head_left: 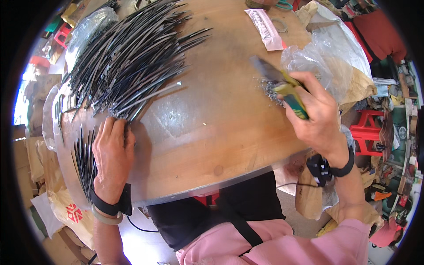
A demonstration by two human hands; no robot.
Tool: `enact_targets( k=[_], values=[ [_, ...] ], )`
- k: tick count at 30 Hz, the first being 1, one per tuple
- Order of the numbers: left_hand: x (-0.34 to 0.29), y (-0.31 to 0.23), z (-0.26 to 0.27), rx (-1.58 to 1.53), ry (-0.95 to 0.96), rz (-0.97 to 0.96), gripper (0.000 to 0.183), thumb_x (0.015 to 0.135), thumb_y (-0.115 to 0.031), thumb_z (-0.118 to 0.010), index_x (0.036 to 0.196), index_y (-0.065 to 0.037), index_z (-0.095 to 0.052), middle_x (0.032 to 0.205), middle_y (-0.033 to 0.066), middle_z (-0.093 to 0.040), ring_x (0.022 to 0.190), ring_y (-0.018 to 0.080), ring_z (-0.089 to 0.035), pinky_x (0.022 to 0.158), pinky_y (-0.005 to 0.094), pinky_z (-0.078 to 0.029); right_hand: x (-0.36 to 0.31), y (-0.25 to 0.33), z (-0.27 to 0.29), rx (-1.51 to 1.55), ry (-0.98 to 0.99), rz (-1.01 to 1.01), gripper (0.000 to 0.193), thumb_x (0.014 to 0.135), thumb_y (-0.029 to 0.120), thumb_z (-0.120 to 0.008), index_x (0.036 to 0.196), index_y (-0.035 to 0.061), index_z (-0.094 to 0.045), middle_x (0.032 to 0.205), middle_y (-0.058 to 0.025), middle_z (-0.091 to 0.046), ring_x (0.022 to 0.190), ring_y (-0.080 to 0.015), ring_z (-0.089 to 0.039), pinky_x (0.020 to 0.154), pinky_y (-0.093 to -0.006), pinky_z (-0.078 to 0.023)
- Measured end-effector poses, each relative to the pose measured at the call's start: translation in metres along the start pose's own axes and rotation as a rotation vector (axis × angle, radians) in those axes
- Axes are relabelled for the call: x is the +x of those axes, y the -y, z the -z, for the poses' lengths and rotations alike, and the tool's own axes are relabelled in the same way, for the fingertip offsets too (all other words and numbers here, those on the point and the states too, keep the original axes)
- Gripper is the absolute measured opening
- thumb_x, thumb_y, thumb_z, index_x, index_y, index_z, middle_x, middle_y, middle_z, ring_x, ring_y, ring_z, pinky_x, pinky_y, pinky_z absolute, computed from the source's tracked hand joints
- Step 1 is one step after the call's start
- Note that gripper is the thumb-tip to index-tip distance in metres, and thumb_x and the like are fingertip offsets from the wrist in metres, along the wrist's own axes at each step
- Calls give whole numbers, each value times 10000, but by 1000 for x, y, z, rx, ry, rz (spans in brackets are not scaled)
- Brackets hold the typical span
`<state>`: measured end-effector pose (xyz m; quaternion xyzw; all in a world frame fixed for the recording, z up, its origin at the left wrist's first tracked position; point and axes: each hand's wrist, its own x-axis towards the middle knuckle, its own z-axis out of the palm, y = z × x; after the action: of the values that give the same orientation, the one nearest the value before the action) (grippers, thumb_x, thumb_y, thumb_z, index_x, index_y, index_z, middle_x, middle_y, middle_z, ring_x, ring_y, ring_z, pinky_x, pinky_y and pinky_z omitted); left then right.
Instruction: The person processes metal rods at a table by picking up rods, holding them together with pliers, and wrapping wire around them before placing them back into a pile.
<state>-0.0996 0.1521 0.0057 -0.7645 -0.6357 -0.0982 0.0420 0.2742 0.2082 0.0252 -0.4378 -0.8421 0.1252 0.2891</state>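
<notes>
A large heap of thin black strips (132, 57), some with shiny ends, covers the far left of the wooden table (212, 132). At the heap's near edge is my left hand (112, 141), its fingers bent together over the strip ends; the fingertips are partly hidden. A smaller bunch of black strips (84, 154) lies just left of that hand. My right hand (316, 110) grips hand snips (293, 99) with green and yellow handles, raised over the table's right side. Their dark blades point far left and are blurred by motion. Beneath them lies a scatter of small metal bits (268, 88).
A pink and white packet (266, 30) and a tape ring (279, 25) lie at the far right. Clear plastic bags (318, 62) cover the right edge. The table's curved near edge (212, 187) runs before my lap. A red stool (367, 132) stands right.
</notes>
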Motion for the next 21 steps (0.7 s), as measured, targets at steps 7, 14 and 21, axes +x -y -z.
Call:
enact_targets(
  k=[7,14,21],
  values=[
    [-12,-16,16,-210,-59,35,107,883,9,-566,989,5,-581,850,176,-557,735,380,-568,642,437,-455,9,-11,-10,-372,177,343,169,632,-13,-647,790,-7,-590,1037,-140,-589,954,-315,-602,764,-399,-523],
    [-84,-42,23,-887,30,594,102,951,-5,-534,987,29,-623,679,29,-550,526,73,-469,472,220,-353,21,35,35,-377,-59,216,173,729,-6,-697,879,-22,-612,1111,-154,-608,921,-268,-634,739,-335,-521],
    [-114,-97,24,-2057,129,1060,481,895,-128,-664,1316,41,-501,722,110,-601,443,144,-472,367,234,-309,-30,73,32,750,-428,-227,138,809,37,-718,926,-20,-674,1091,-145,-627,943,-190,-590,835,-320,-465]
  ],
)
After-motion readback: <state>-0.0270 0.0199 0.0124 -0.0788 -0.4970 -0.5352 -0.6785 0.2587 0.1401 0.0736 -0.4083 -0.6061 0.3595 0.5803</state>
